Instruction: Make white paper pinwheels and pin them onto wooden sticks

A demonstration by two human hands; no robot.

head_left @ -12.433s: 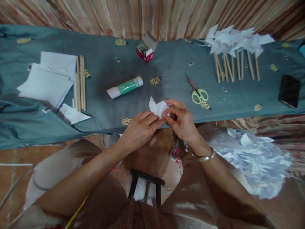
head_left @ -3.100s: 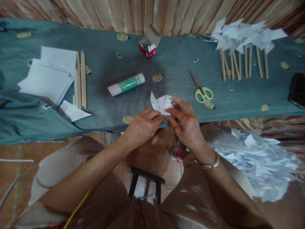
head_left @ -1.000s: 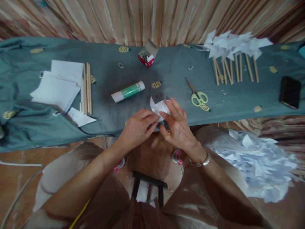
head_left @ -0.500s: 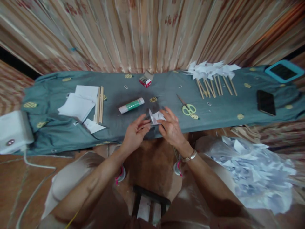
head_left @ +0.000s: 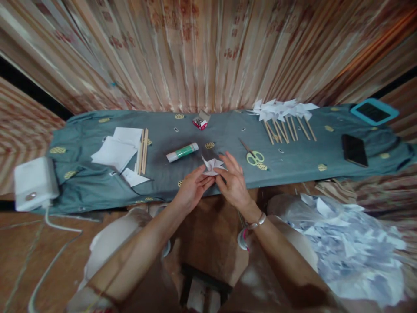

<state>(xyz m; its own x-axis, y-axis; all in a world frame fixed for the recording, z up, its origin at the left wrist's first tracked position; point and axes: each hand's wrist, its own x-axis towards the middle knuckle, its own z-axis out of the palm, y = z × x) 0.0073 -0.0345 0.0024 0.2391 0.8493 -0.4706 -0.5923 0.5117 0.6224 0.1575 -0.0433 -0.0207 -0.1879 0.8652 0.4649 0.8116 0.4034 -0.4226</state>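
Between my hands, at the front edge of the cloth-covered table (head_left: pixel 224 130), is a white paper pinwheel (head_left: pixel 213 165) with folded points standing up. My left hand (head_left: pixel 193 186) grips its left and lower side between thumb and fingers. From the right, my right hand (head_left: pixel 233 178) pinches the paper with thumb and fingertips, its other fingers raised. A green and white glue stick (head_left: pixel 182 152) lies just beyond my left hand. Green-handled scissors (head_left: pixel 253 155) rest to the right of my right hand. Behind them sits a small red box of pins (head_left: pixel 200 121), its lid up.
Finished paper pinwheels on sticks (head_left: pixel 283 111) lie at the back right, near a phone (head_left: pixel 354 150) and a blue-framed tablet (head_left: pixel 374 111). Paper sheets (head_left: pixel 114 152) and wooden sticks (head_left: pixel 145 152) are at left, beside a white box (head_left: pixel 35 184) with a cable. A bag of paper pieces (head_left: pixel 355 243) stands lower right.
My left hand has shifted under the pinwheel, closer to my right hand. The whole view has tilted slightly upward, so the table sits lower in it.
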